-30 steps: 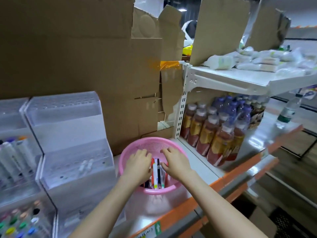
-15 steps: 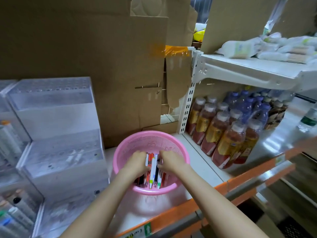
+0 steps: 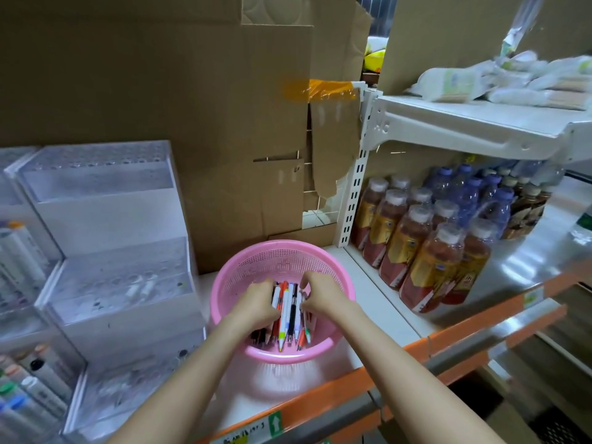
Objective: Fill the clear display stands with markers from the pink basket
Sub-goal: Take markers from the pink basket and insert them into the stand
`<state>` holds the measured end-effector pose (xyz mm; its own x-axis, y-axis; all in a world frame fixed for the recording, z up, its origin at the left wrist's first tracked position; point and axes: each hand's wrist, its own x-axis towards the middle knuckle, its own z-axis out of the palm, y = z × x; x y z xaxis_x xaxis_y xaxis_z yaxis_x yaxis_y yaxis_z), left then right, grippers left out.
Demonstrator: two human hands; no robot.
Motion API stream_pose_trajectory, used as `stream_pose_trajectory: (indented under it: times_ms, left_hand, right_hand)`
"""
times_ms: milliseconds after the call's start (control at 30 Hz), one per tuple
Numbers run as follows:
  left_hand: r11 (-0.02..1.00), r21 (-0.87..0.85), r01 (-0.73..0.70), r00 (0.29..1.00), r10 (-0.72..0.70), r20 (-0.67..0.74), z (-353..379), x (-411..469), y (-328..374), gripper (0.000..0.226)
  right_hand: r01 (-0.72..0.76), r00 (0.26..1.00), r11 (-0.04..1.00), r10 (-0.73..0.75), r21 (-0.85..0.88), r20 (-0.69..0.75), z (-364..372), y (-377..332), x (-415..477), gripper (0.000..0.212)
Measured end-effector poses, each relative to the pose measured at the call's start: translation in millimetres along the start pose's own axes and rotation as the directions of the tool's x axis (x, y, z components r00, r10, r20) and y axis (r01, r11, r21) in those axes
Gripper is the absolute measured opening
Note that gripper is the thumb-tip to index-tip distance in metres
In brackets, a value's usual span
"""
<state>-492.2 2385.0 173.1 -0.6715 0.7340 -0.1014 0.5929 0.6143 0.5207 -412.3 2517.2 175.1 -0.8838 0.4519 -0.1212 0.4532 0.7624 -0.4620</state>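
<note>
While left hand point(image 3: 261, 302), right hand point(image 3: 323, 296) clutch markers point(image 3: 290, 312) in pink basket point(image 3: 282, 248), tips point nearward.

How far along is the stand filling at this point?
Done: the far-left clear stepped stand already holds white-barrelled markers. In hand: the left hand and right hand grip mixed-colour markers inside the round pink plastic basket. Left: the nearer clear stepped stand looks almost empty.
</note>
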Motion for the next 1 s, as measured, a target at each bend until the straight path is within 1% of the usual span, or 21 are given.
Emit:
stream_pose_trajectory:
  times_ms: [100,167,267,467,567,633,767,833,900,1000]
  left_hand:
    - [0.999,-0.031,-0.045,0.999,0.045,-0.001,-2.4,-2.7,4.0,0.049]
    - [0.998,-0.015,-0.066,0.998,0.066,-0.008,-3.1,-3.9,5.2,0.047]
    - [0.998,0.0,-0.061,0.998,0.061,-0.004,-2.0,-3.6,3.5,0.041]
    - [0.998,-0.022,-0.056,0.998,0.056,-0.022,-2.3,-2.6,4.1,0.037]
    - [0.998,-0.026,-0.056,0.998,0.055,-0.035,-1.6,-1.9,4.6,0.04]
    - [0.998,-0.041,-0.054,0.998,0.052,-0.045,-1.0,-1.1,3.1,0.044]
    - [0.992,-0.097,-0.076,0.989,0.062,-0.135,-1.6,1.1,0.4,0.061]
    - [0.984,-0.135,-0.113,0.979,0.088,-0.182,-2.8,-0.4,2.1,0.062]
    - [0.975,-0.157,-0.157,0.966,0.119,-0.229,-4.4,-2.8,4.6,0.06]
    - [0.96,-0.181,-0.212,0.933,0.143,-0.331,-7.6,-5.3,7.5,0.055]
  right_hand:
    - [0.019,1.0,1.0,-0.019,0.015,0.022,-0.3,0.1,0.2,0.035]
    - [0.024,0.998,1.0,-0.025,0.014,0.061,-0.1,0.2,-0.5,0.042]
    - [0.022,0.997,0.999,-0.024,0.023,0.079,0.4,1.4,0.1,0.05]
    - [0.003,0.997,0.998,-0.008,0.057,0.071,-1.4,1.7,0.3,0.049]
    - [0.006,0.997,0.997,-0.012,0.073,0.077,-2.0,1.7,-0.9,0.047]
    - [0.017,0.996,0.996,-0.024,0.088,0.08,-2.4,1.5,-0.7,0.05]
    - [0.066,0.997,0.988,-0.072,0.14,0.038,-5.1,-0.4,-1.2,0.062]
    - [0.097,0.995,0.978,-0.098,0.184,-0.006,-6.8,-1.0,-2.5,0.06]
    - [0.127,0.992,0.966,-0.118,0.224,-0.054,-7.4,-0.7,-3.9,0.054]
    - [0.192,0.978,0.948,-0.162,0.253,-0.133,-9.1,-0.9,-6.2,0.05]
